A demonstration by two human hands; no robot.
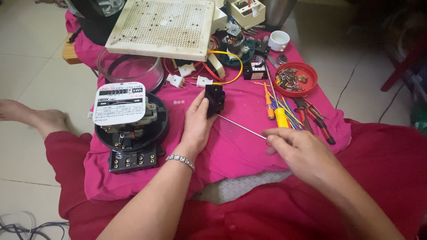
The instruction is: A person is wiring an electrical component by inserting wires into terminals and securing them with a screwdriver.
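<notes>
A: Pink cloth (pixel 249 111) over a low table, pale tiled floor around it. Log the black block (pixel 215 98) first.

B: Block stands near mid-cloth. Left hand (pixel 195 122) wraps it from the near side, thumb and fingers closed on its lower left edge. It sits roughly upright, top tipped slightly away.

A: And the thin metal rod (pixel 240 126)?

B: Long axis runs diagonally, from the block's lower right corner down and right to the right hand (pixel 296 149). Far tip is at or touching the block's base; cannot tell whether it is seated inside. Right fingers (pixel 272 137) pinch the near end, closed on it.

A: So the block lies up and left of the right fingers, along the rod's own line.

B: Yes. Left hand is the nearer one to the block; right hand reaches it only through the rod.

A: Surroundings, outward?

B: Just beyond the block, white plugs (pixel 178 81) on yellow and red wire. To its right, orange-and-yellow screwdrivers (pixel 275 111), then red-handled pliers (pixel 316 120). A red dish (pixel 310 84) of screws sits further back right. Left of the left hand, an opened round black meter (pixel 131 129) with a white dial plate, a clear dome (pixel 131 66) behind it. A white perforated panel (pixel 162 26) lies at the far edge, a white cup (pixel 279 40) beside.
</notes>
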